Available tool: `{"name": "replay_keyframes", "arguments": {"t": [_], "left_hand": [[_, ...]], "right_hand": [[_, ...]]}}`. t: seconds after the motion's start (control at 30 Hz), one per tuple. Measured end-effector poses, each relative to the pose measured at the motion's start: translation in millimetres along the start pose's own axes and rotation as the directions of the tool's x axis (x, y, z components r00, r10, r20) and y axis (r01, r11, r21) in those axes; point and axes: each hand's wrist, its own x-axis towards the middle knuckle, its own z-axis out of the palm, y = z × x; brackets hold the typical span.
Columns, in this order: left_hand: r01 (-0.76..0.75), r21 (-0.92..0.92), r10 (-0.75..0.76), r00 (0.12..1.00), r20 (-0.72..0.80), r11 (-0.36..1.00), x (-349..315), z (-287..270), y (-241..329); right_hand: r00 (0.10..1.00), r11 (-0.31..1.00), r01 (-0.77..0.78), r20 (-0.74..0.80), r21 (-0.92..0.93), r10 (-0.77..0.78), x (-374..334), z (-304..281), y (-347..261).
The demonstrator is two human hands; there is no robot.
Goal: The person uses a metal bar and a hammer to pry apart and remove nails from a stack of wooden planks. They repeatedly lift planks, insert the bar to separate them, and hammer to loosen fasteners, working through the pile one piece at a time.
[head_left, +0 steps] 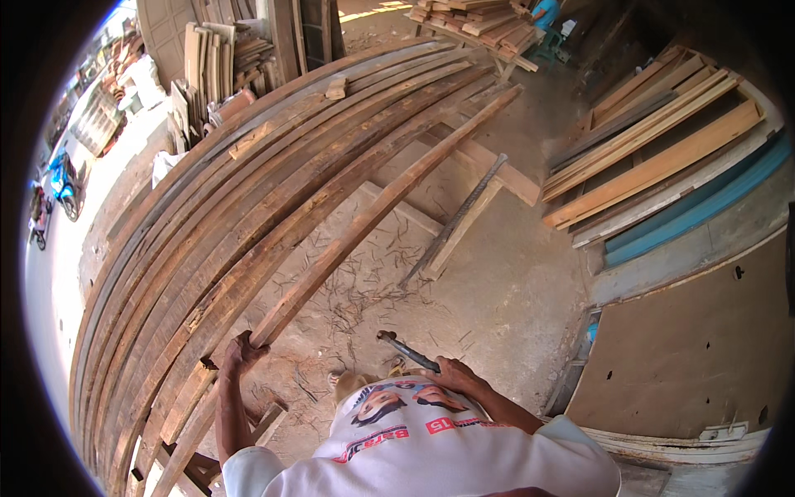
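Note:
My left hand (243, 352) is closed around a long wooden beam (331, 258), near its closer end. That beam runs diagonally away to the far right, beside a row of other long, weathered beams (240, 236). In my right hand (457, 375), held low in front of my body, is a hammer (412, 354). Its head points left and its grip is dark. The hammer is apart from the beam. Many bent nails (352, 300) lie scattered on the floor beneath the beam.
A dark metal bar (455, 219) leans on a wooden support (507, 176) ahead. Stacked planks (654, 153) fill the right side, above a brown panel (687, 348). More boards (476, 21) are piled at the back near a person in blue (544, 12). Motorbikes (63, 182) stand outside left.

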Motion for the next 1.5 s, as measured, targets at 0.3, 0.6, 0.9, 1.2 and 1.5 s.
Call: {"name": "replay_keyframes", "arguments": {"t": [0.3, 0.6, 0.9, 1.2, 1.5], "left_hand": [[-0.231, 0.075, 0.243, 0.925, -0.292, 0.97, 35.8, 26.7, 124.9], [-0.46, 0.196, 0.499, 0.78, -0.376, 0.866, 157.2, 60.7, 284.8], [-0.318, 0.161, 0.355, 0.87, -0.343, 0.934, 285.5, 67.3, 373.1], [-0.194, 0.072, 0.2, 0.976, -0.087, 0.978, 366.3, 89.6, 519.8], [-0.17, 0.034, 0.168, 0.985, 0.043, 0.985, 345.6, 94.2, 519.5]], "right_hand": [[0.906, 0.877, -0.376, -0.077, 0.3, 0.415, -65.9, 6.5, 140.8], [0.921, 0.851, -0.298, -0.102, 0.433, 0.375, -44.5, -33.3, 155.7], [0.987, 0.95, -0.108, -0.086, 0.293, 0.139, 45.4, -41.0, 227.5], [0.903, 0.874, -0.391, -0.064, 0.289, 0.425, 66.0, -146.5, 285.9], [0.881, 0.726, -0.353, -0.052, 0.591, 0.471, 118.1, -204.6, 323.9]]}}
